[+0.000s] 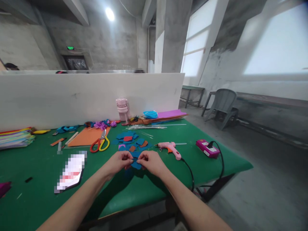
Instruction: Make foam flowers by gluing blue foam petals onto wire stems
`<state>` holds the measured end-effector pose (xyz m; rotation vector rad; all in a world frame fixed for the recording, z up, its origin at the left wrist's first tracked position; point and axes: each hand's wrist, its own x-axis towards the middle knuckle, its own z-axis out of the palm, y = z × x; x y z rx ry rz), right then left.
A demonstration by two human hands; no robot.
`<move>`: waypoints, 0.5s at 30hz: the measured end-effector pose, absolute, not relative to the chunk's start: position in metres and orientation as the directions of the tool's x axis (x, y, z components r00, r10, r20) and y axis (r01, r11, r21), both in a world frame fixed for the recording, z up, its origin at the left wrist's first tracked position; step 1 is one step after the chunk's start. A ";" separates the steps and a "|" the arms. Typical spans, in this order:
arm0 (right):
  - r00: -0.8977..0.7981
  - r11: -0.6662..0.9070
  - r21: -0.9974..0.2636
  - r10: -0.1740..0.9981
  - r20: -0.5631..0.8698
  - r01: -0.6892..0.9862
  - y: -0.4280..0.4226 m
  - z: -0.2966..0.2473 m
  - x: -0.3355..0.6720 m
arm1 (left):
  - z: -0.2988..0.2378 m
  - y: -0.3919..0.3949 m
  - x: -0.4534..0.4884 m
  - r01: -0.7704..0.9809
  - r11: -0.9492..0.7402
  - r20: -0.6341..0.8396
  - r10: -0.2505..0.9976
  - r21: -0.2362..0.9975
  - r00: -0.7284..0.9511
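Between my two hands is a small blue cut piece, felt or paper, held just above the green table. My left hand pinches its left side, and my right hand pinches its right side, thumbs close together. Just beyond my fingers lies a loose pile of blue cut pieces with a few red, brown and purple bits among them. A pink hot glue gun rests to the right of my right hand, its nozzle facing left. Scissors with red and yellow handles lie beyond my left hand.
A phone lies left of my left forearm. Orange sheets, purple scraps and glue sticks are farther back. A magenta power box with a black cable sits at right. A pink bottle stands by the white partition.
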<state>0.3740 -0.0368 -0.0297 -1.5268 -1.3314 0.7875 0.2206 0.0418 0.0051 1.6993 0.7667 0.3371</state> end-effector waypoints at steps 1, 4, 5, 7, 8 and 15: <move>0.232 0.022 -0.905 0.964 0.132 0.424 -0.037 -0.029 0.375 | 0.005 0.046 0.219 0.317 -0.121 -0.166 0.650 0.941 0.742; 0.321 0.023 -0.809 0.911 0.258 0.587 -0.039 -0.025 0.375 | 0.005 0.070 0.215 0.360 -0.220 -0.113 0.695 0.907 0.710; 0.328 0.019 -0.779 0.900 0.286 0.627 -0.040 -0.024 0.374 | 0.005 0.080 0.214 0.395 -0.268 -0.091 0.719 0.879 0.689; 0.298 0.024 -0.736 0.905 0.304 0.677 -0.041 -0.024 0.368 | 0.006 0.101 0.216 0.519 -0.406 -0.029 0.766 0.752 0.642; 0.275 0.030 -0.722 0.913 0.301 0.691 -0.041 -0.024 0.365 | 0.006 0.110 0.220 0.586 -0.500 0.034 0.778 0.637 0.627; 0.227 0.019 -0.684 0.936 0.268 0.729 -0.040 -0.028 0.351 | -0.007 0.143 0.280 0.668 -0.709 0.090 0.698 0.224 0.710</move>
